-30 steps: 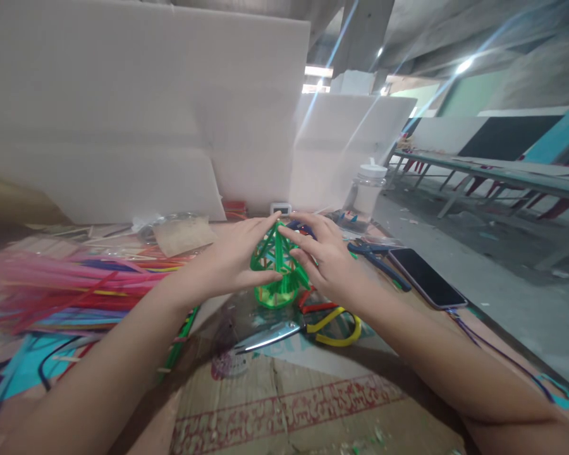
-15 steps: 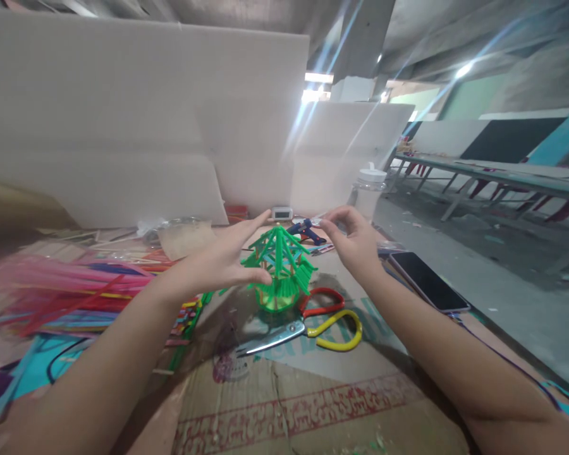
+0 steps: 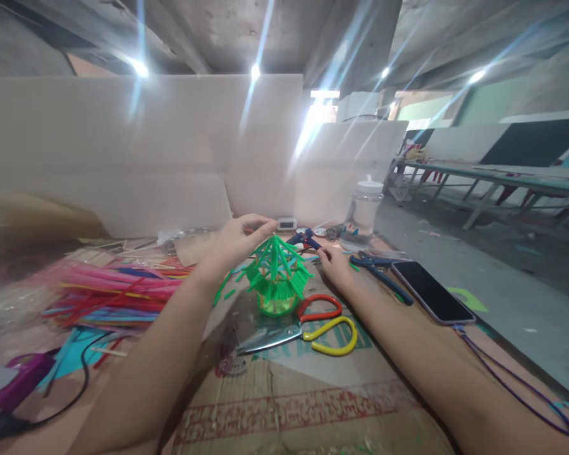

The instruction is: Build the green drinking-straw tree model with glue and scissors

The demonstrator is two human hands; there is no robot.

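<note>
A small green model (image 3: 277, 284) with a pointed roof of thin strips, like a little pavilion, stands upright on the cardboard (image 3: 246, 404). My left hand (image 3: 246, 243) reaches over its left side, thumb and fingers pinched together at the roof's tip. To the right of the model is my right hand (image 3: 334, 264), low over the surface with its fingers curled together; what they hold, if anything, is too small to make out. Just beyond its fingertips lies a blue glue gun (image 3: 306, 238). In front of the model rest scissors (image 3: 284, 338) with one red and one yellow handle.
Pink, red and blue craft strips (image 3: 128, 287) are heaped at left, near a purple glue gun (image 3: 19, 385) with a black cable. At right lie pliers (image 3: 384, 275) and a phone (image 3: 431, 291) with a cord. A clear bottle (image 3: 363, 215) stands behind, beside white boards (image 3: 171, 139).
My left hand has gone from spread beside the model to pinched at its top. My right hand has dropped lower, towards the surface. The view has tilted upward.
</note>
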